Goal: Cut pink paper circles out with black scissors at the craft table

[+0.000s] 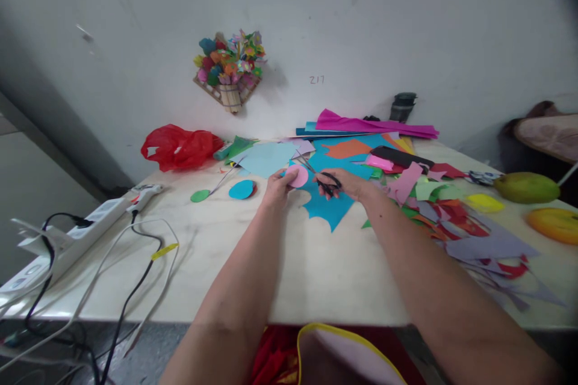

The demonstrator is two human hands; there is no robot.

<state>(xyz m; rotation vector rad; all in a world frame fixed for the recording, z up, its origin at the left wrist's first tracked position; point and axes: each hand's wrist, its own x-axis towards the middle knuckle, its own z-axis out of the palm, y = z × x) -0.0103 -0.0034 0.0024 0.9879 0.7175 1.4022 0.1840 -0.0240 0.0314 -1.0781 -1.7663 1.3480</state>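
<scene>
A pink paper circle [297,176] is pinched in my left hand [279,186], near the middle of the table. My right hand [339,183] grips black-handled scissors [329,183], whose blades point up and left, just above the pink circle. Under both hands lies a cut blue sheet [332,210] with scalloped edges. Left of my left hand are a stack of blue circles [242,189] and a green circle [200,195] with a thin stick or strip beside it. A pale blue sheet [264,157] rests behind them.
Paper scraps [478,240] cover the right side, near a black phone [400,157] and two fruits [526,187]. Rolled magenta paper [374,125] lies at the back. A red plastic bag [183,147] stands back left; a power strip [67,243] and cables run along the left edge.
</scene>
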